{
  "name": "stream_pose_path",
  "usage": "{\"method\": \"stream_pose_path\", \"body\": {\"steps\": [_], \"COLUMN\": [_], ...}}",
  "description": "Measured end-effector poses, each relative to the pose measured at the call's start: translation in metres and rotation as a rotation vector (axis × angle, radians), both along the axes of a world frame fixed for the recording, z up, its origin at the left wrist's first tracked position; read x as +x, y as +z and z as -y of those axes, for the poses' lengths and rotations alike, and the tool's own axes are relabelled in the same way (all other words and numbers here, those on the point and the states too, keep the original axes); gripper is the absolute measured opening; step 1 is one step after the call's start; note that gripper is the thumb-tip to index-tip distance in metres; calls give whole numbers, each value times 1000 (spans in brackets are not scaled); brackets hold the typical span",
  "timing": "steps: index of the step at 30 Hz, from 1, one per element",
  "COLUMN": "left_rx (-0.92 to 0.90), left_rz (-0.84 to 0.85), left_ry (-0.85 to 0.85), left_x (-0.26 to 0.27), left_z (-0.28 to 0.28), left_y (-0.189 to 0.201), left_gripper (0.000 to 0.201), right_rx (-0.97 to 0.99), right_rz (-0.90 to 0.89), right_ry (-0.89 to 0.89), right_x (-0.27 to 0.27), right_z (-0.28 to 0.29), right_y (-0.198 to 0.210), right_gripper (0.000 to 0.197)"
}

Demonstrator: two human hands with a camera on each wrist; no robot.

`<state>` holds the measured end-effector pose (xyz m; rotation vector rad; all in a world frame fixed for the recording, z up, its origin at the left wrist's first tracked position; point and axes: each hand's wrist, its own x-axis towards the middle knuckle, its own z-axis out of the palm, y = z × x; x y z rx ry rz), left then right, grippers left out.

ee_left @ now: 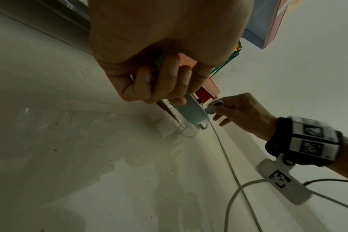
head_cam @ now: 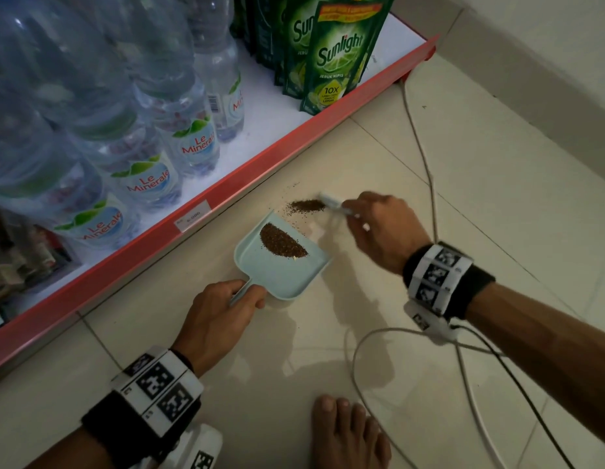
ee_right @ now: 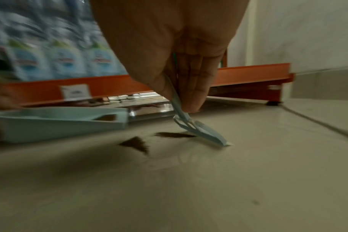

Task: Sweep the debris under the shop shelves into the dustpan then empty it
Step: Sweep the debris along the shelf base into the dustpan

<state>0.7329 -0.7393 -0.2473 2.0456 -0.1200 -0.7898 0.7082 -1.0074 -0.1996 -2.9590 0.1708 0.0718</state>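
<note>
A pale blue dustpan (head_cam: 287, 272) lies flat on the floor tiles with a half-moon heap of brown grains (head_cam: 282, 241) inside it. My left hand (head_cam: 223, 309) grips its handle from the near side. A smaller pile of brown debris (head_cam: 307, 205) lies on the floor just beyond the pan's open lip, with loose grains around it. My right hand (head_cam: 378, 228) holds a small pale blue brush (head_cam: 331, 200), whose head touches the floor at the pile's right edge. In the right wrist view the brush (ee_right: 201, 130) stands beside the debris (ee_right: 175, 134) and the dustpan (ee_right: 58, 124).
A red-edged bottom shelf (head_cam: 199, 211) runs diagonally on the left, carrying water bottles (head_cam: 148, 157) and green soap pouches (head_cam: 338, 59). A white cable (head_cam: 426, 157) trails over the floor on the right. My bare foot (head_cam: 348, 434) is at the bottom. A wall rises at the upper right.
</note>
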Motion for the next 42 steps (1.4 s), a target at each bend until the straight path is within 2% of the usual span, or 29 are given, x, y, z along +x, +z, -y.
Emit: {"method": "stream_pose_path", "body": {"steps": [4,6,8,11,13,15,19,22,24,26,28,31,33,35,39,42], "left_rx": [7,10,11,9,14,18,29,35,40,38,39,35,34,26,21,25], "left_rz": [7,2,-5,-13,-13,-16,-35,-48,-48,-50,-54,-64,-64,-63,-51,-46], "left_ry": [-5,1,9,27,32,39,79,101,107,115,121,133,133,133,138,151], "left_x": [0,0,-1,-3,-4,-5,-8,-12,-14,-15,-16,-19,-21,-23,-26,-28], "left_z": [-1,-2,-4,-9,-13,-17,-26,-33,-38,-43,-47,-51,-53,-55,-60,-65], "left_y": [-1,-2,-2,-2,-3,-2,-2,-4,-5,-6,-6,-6,-6,-6,-8,-9], "left_gripper": [29,32,32,32,28,26,30,29,28,28,28,29,28,27,24,24], "right_rx": [66,51,-42,-173,-157,-97,103,151,150,130,68,-16,0,52,198,227], "right_rz": [78,164,205,126,59,44,64,61,124,230,300,206,149,149,129,75], "right_ry": [45,-15,-117,-322,-354,-225,150,321,376,311,113,-169,-216,-137,197,402], "right_x": [-2,10,27,54,65,70,60,44,32,28,36,58,70,76,74,65], "right_z": [-14,3,28,60,63,48,0,-11,-6,7,25,45,37,14,-34,-39], "right_y": [10,13,13,6,-1,-9,-15,-8,-4,-3,-4,-10,-17,-26,-31,-21], "right_gripper": [28,26,25,28,29,31,27,25,24,24,26,30,31,30,30,29]}}
